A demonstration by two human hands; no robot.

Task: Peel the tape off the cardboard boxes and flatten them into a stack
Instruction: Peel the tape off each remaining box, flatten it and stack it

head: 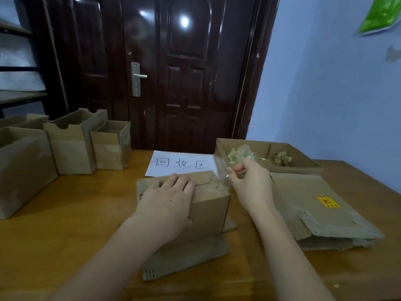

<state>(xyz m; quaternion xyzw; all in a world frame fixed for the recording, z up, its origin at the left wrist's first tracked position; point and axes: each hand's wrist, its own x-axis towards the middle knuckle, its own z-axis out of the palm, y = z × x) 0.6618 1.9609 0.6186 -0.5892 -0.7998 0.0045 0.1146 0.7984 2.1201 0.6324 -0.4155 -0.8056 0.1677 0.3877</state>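
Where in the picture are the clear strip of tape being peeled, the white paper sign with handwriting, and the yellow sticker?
Clear strip of tape (pixel 225 178), head view: crinkled part by the fingertips.
White paper sign (pixel 184 162), head view: middle handwritten character.
Yellow sticker (pixel 328 202), head view: centre, on the flattened cardboard.

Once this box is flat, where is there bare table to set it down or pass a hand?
Bare table lies between the upright boxes and the box being peeled; more at the near right corner. Crowded: the paper sign, scrap tray and flattened stack fill the right and back. The right hand pinches tape.
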